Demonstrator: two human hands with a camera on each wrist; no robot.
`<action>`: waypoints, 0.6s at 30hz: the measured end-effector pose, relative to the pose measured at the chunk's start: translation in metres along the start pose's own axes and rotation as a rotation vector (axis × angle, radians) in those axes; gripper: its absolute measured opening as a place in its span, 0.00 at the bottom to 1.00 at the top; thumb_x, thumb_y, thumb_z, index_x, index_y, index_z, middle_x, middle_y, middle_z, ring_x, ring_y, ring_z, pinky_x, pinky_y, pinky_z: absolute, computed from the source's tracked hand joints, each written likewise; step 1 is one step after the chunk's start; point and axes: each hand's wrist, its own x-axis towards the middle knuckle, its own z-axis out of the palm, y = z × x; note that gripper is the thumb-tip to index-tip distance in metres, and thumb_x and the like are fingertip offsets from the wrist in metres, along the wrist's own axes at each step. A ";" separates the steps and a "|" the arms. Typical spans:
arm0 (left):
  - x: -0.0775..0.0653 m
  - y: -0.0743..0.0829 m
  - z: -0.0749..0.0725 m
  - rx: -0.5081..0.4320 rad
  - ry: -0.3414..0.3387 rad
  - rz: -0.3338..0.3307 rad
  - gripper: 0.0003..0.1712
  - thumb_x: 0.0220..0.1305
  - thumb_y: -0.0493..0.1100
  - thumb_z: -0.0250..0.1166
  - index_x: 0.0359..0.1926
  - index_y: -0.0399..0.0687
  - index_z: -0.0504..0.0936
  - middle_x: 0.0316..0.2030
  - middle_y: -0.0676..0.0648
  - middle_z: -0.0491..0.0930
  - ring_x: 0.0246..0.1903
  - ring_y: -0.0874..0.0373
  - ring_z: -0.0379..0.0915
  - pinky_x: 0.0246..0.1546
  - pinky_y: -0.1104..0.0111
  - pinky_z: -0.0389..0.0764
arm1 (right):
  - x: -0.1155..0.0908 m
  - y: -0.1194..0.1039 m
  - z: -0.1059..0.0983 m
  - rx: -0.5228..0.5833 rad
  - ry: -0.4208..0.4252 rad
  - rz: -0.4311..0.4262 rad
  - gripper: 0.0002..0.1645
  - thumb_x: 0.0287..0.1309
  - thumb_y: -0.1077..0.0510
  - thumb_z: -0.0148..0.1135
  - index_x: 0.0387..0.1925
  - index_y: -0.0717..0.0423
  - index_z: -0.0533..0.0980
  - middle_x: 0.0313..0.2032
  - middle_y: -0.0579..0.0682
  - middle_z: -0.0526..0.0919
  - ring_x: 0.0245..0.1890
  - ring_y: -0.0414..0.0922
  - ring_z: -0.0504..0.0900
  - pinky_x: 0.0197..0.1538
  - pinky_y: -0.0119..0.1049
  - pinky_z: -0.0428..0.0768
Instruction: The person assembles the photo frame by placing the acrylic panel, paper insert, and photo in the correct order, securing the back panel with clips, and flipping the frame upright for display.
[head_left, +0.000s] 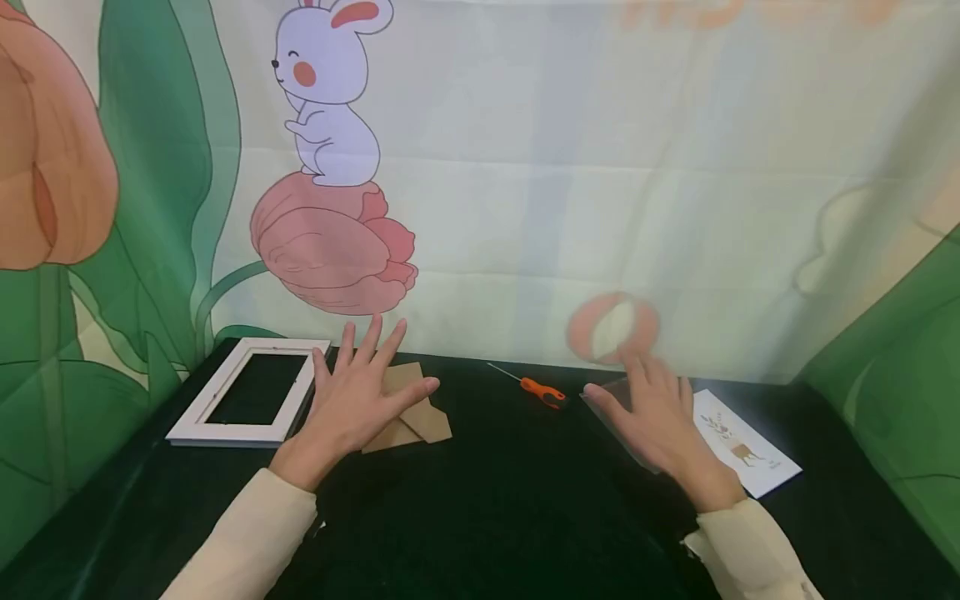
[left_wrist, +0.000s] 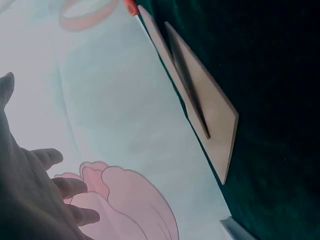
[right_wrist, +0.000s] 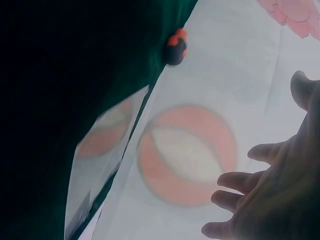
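Dark green cloth covers the desk (head_left: 495, 517), backed by a printed curtain (head_left: 570, 167) showing a white rabbit on a pink flower and, lower right, a striped ball. Left hand (head_left: 356, 404) hovers with fingers spread over the brown cardboard backing board (head_left: 416, 408), which lies flat just right of the white picture frame (head_left: 247, 390); in the left wrist view the board's (left_wrist: 212, 112) long edges run along the curtain's foot. Right hand (head_left: 651, 417), fingers straight and slightly spread, rests over a clear sheet (head_left: 603, 400) lying flat near the desk's back edge. Just right of it lies a white card (head_left: 742, 446) printed with a small deer; any lettering is too small to read. Between the hands, an orange-handled screwdriver (head_left: 540, 388) lies with its blade pointing back-left toward the curtain.
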 end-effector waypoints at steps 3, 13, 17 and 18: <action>-0.001 -0.001 -0.006 -0.022 0.001 -0.010 0.60 0.66 0.81 0.54 0.86 0.56 0.50 0.85 0.41 0.40 0.81 0.31 0.27 0.69 0.23 0.27 | 0.004 -0.009 0.002 0.025 -0.019 -0.001 0.54 0.75 0.29 0.52 0.83 0.61 0.53 0.79 0.68 0.55 0.78 0.70 0.50 0.73 0.76 0.43; -0.003 -0.010 -0.029 -0.079 0.024 -0.035 0.59 0.67 0.80 0.55 0.86 0.53 0.51 0.84 0.39 0.43 0.82 0.31 0.31 0.69 0.23 0.28 | 0.011 -0.026 0.007 0.118 -0.097 0.021 0.55 0.75 0.27 0.50 0.84 0.58 0.50 0.81 0.66 0.53 0.78 0.69 0.52 0.75 0.74 0.51; -0.006 -0.017 -0.031 -0.092 0.027 -0.039 0.58 0.67 0.79 0.57 0.86 0.53 0.52 0.84 0.39 0.45 0.82 0.32 0.34 0.71 0.24 0.30 | 0.011 -0.034 0.012 0.200 -0.131 0.030 0.55 0.75 0.27 0.51 0.85 0.55 0.48 0.82 0.62 0.52 0.79 0.67 0.52 0.75 0.72 0.55; -0.007 -0.019 -0.031 -0.097 0.028 -0.039 0.58 0.68 0.78 0.57 0.86 0.53 0.53 0.84 0.39 0.45 0.82 0.32 0.35 0.71 0.24 0.30 | 0.011 -0.036 0.014 0.214 -0.134 0.031 0.55 0.75 0.27 0.52 0.85 0.54 0.48 0.82 0.61 0.52 0.79 0.66 0.52 0.76 0.71 0.55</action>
